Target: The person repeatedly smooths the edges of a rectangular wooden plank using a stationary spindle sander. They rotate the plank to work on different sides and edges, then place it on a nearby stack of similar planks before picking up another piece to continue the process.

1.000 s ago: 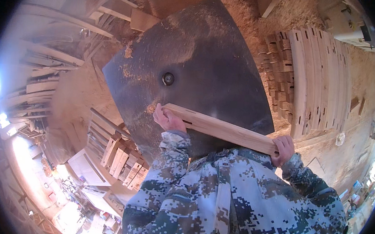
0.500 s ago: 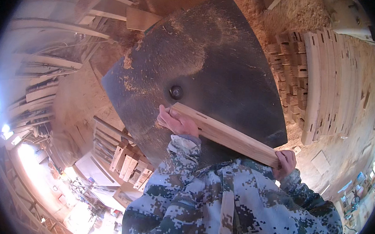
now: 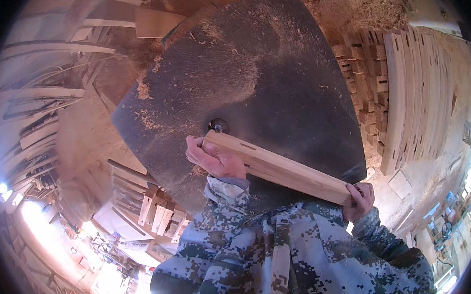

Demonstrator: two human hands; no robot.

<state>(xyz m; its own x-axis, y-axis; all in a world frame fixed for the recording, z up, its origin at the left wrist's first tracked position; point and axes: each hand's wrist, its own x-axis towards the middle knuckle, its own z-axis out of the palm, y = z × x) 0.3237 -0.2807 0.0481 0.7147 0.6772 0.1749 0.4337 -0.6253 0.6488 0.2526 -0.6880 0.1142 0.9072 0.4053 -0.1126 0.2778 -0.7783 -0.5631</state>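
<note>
Wooden bar (image 3: 294,170) slants over the near part of a broad dark tabletop (image 3: 299,97), with slotted boards (image 3: 416,99) ranged to the right. Left hand (image 3: 218,159) and right hand (image 3: 359,201) hold its two ends, fingers closed about the wood. Just beside the left end stands a round spindle (image 3: 219,125), contact unclear, while a narrow slot (image 3: 248,145) shows near that end.
</note>
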